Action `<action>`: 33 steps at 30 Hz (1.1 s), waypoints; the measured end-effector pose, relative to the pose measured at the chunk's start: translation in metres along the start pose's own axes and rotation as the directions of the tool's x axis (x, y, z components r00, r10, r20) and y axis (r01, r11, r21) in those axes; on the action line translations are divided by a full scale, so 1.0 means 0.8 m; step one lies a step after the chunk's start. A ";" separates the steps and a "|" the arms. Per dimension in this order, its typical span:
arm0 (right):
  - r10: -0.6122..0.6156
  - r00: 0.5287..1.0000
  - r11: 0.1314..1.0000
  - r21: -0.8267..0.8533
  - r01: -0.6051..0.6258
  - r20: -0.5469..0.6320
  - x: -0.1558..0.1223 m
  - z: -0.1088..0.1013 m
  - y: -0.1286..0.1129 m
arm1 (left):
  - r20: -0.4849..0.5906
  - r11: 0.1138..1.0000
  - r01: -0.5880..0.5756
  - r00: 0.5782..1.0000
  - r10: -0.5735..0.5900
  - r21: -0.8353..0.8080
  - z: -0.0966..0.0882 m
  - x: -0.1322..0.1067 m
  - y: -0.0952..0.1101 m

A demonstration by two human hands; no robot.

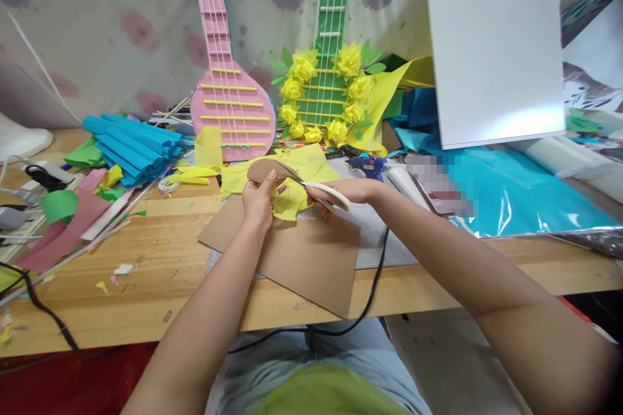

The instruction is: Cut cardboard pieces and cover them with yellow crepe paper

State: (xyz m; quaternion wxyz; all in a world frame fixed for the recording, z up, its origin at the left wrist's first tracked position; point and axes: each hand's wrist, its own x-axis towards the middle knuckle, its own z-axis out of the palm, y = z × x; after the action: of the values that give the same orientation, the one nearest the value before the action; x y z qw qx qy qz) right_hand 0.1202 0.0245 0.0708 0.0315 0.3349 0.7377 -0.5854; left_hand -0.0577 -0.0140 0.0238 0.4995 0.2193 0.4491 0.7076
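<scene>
Between the thumb and fingers of my left hand (259, 200) is a small brown cardboard piece (260, 170) with a rounded edge. My right hand (348, 192) grips a pair of scissors (335, 196) with white handles. The scissor blades point left and meet the edge of the cardboard piece; how far apart they are is hard to see. Under both hands lie crumpled yellow crepe paper (291, 198) and a larger brown cardboard sheet (311, 259), which sits at an angle near the table's front edge.
Behind stand a pink paper guitar (231, 104) and a green one (324, 94) with yellow paper flowers. Blue crepe paper (131, 146) and scraps lie left. A blue glue gun (368, 166), a white board (496, 61) and blue wrapped sheets (525, 191) are right. A black cable (377, 272) crosses the front edge.
</scene>
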 end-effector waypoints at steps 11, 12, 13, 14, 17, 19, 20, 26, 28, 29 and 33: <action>0.032 0.999 0.996 -0.086 -0.034 -0.016 -0.009 -0.001 -0.004 | 0.034 1.000 -0.013 0.999 0.013 -0.004 0.002 -0.001 -0.003; 0.030 0.999 0.995 -0.099 -0.031 -0.015 -0.010 -0.001 -0.005 | 0.030 1.000 -0.010 0.999 0.010 -0.001 0.002 -0.001 -0.003; 0.029 1.000 0.993 -0.111 -0.030 -0.011 -0.011 -0.002 -0.007 | 0.027 1.000 -0.006 1.000 0.006 0.001 0.002 -0.001 -0.003; 0.029 1.000 0.992 -0.121 -0.029 -0.003 -0.011 -0.002 -0.008 | 0.025 1.000 -0.001 1.000 0.001 0.004 0.003 -0.002 -0.003; 0.014 0.999 0.990 -0.144 -0.010 0.029 -0.012 -0.002 -0.010 | 0.020 1.000 0.015 1.000 -0.015 0.008 0.004 -0.003 -0.002; 0.001 0.999 0.990 -0.143 0.003 0.033 -0.012 -0.003 -0.009 | 0.014 1.000 0.021 1.000 -0.021 0.012 0.005 -0.004 -0.001; 0.000 1.000 0.990 -0.139 0.004 0.029 -0.012 -0.003 -0.008 | 0.012 1.000 0.023 1.000 -0.023 0.014 0.006 -0.004 -0.001; 0.012 1.000 0.993 -0.114 -0.012 0.001 -0.013 -0.003 -0.004 | 0.008 0.999 0.021 1.000 -0.021 0.040 0.006 -0.005 -0.001; 0.014 1.000 0.994 -0.111 -0.014 0.000 -0.015 -0.003 -0.005 | 0.013 0.999 0.018 1.000 -0.018 0.051 0.007 -0.006 0.000; 0.022 1.000 0.994 -0.111 -0.022 0.000 -0.016 -0.003 -0.006 | 0.015 0.998 0.019 1.000 -0.020 0.056 0.007 -0.007 0.000; 0.051 0.999 0.992 -0.119 -0.050 0.007 -0.019 -0.003 -0.011 | 0.017 0.998 0.027 0.999 -0.028 0.063 0.008 -0.010 0.002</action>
State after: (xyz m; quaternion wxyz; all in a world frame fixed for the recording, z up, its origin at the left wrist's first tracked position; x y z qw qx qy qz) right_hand 0.1284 0.0188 0.0854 0.0696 0.3481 0.7623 -0.5411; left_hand -0.0502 -0.0185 0.0297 0.5060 0.2349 0.4698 0.6841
